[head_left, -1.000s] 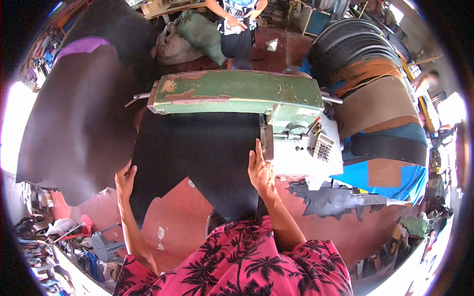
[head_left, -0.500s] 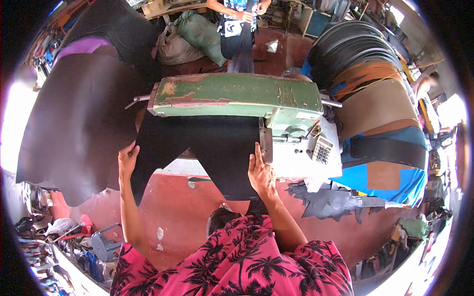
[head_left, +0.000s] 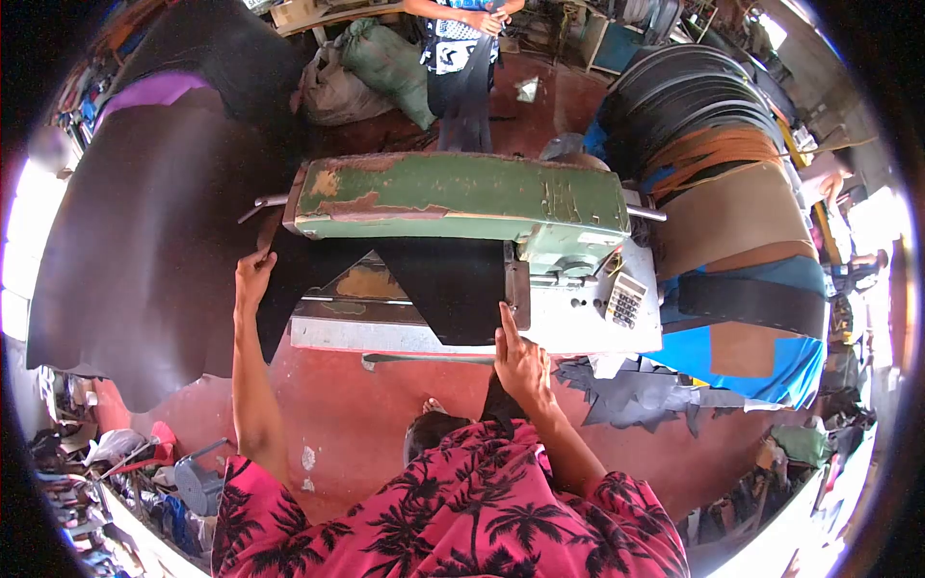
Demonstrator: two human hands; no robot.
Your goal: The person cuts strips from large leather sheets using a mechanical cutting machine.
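Farther toward the green machine point(head_left: 462, 197) than a second ago, our black sheet point(head_left: 462, 294) has slid away from us, and its near edge, which hung down close to our printed shirt, now lies over the white desk point(head_left: 578, 329). The sheet's angled notch has shifted with it, baring the desk's front strip and a worn tan patch just before the machine. Less of the sheet shows on our side, so we judge that its feeding is well along; where its far end lies, we cannot tell.

Our left grip point(head_left: 252, 279) has moved up toward the machine too, thumb and fingers seeming to pinch the sheet's left edge, beside the big brown hide point(head_left: 145, 250). Our right grip point(head_left: 524, 371) sits a little nearer to us, by the sheet's near right corner, forefinger stretched along the metal guide point(head_left: 522, 294); we cannot tell whether its other fingers pinch the sheet. That right edge still runs along the guide. Behind the machine, a person point(head_left: 455, 53) has hands at a dark strip point(head_left: 469, 101), more of which hangs in view now.
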